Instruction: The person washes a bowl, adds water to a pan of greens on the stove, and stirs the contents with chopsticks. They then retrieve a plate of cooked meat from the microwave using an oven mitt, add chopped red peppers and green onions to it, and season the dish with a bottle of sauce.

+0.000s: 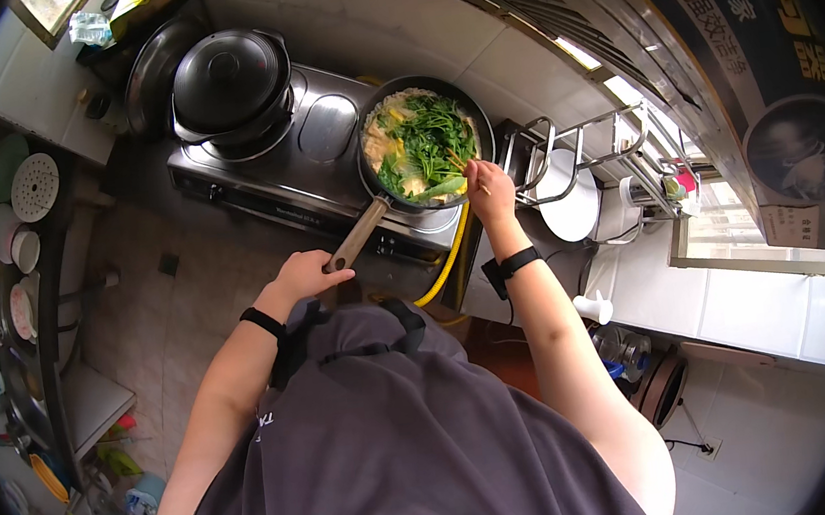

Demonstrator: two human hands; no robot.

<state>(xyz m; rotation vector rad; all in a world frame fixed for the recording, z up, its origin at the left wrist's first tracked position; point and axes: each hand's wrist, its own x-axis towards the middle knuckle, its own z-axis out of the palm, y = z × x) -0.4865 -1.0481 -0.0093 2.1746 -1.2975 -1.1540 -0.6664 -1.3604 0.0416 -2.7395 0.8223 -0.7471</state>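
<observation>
A dark frying pan (481,111) sits on the right burner of a two-burner gas stove (265,186). Leafy greens (429,131) lie in it among pale and yellow food pieces and liquid. My left hand (305,272) is closed around the end of the pan's brown handle (363,234). Over the pan's near right edge, my right hand (490,187) grips wooden chopsticks (456,159), whose tips reach into the greens. A lidded black pot (228,81) stands on the left burner.
A metal rack (579,161) and a white plate (568,199) stand right of the stove. A yellow gas hose (450,261) curves down from the stove's front. Shelves with bowls and a perforated white disc (35,187) are at the left. A range hood (708,60) hangs at the upper right.
</observation>
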